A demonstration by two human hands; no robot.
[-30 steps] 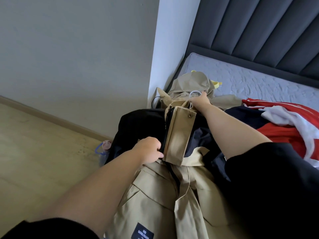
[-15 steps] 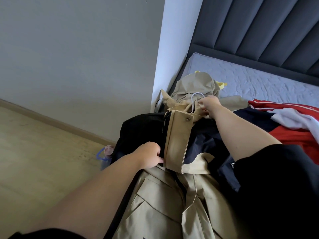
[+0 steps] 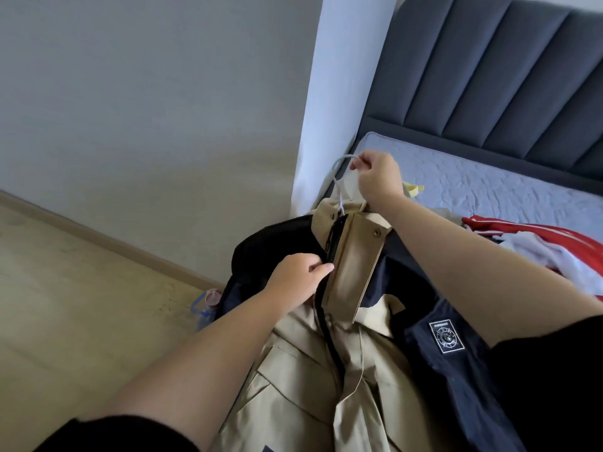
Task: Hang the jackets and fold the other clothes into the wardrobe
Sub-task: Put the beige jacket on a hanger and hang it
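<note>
A beige, black and navy jacket [image 3: 352,265] hangs on a pale hanger [image 3: 339,177] over the bed's edge. My right hand [image 3: 378,181] grips the hanger's hook above the collar and holds it up. My left hand [image 3: 300,272] pinches the jacket's front by the black zip, just left of the beige collar flap. The hanger's shoulders are hidden inside the jacket.
More clothes lie on the grey mattress [image 3: 489,181]: a red and white garment [image 3: 554,249] at the right, a beige heap behind my right hand. A dark padded headboard [image 3: 489,76] stands behind. A white pillar [image 3: 336,93] and a water bottle [image 3: 208,305] on the wooden floor are at the left.
My right hand has risen from the jacket's collar with the hanger hook, lifting the jacket's top off the bed. My left hand stayed at the zip.
</note>
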